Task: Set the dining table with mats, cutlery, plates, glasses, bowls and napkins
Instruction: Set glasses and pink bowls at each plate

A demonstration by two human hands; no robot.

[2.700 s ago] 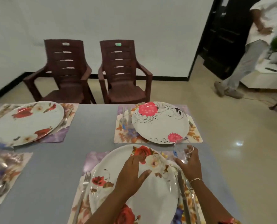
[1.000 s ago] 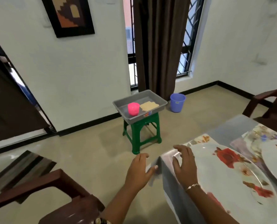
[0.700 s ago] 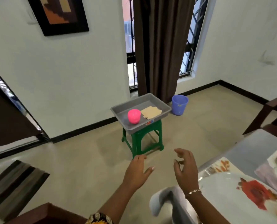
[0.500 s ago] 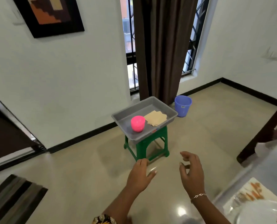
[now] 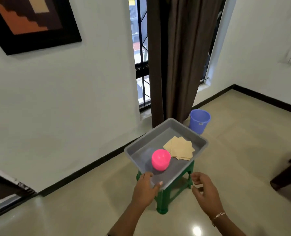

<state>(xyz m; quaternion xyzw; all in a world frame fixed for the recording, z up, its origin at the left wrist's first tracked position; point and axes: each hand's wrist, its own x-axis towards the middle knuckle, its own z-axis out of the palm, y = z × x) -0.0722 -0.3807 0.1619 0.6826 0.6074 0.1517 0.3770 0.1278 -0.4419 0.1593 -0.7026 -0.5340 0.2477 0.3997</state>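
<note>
A grey plastic tray (image 5: 180,126) rests on a green stool (image 5: 173,191) in the middle of the head view. In the tray lie a pink bowl (image 5: 160,160), mouth tilted up, and a fanned stack of tan napkins (image 5: 179,148) to its right. My left hand (image 5: 145,189) is at the tray's near corner, fingers spread, holding nothing. Just right of that corner my right hand (image 5: 205,193) hovers with fingers loosely curled and empty, a bracelet on the wrist. The dining table is out of view.
A blue bucket (image 5: 199,120) stands on the floor behind the tray, by a brown curtain (image 5: 180,57) and barred window. A dark chair part (image 5: 289,174) juts in at the right edge. Tiled floor lies all around the stool.
I have turned from the set table and come closer to the stool. The tray now sits right in front of my hands; my left hand has reached its near corner.
</note>
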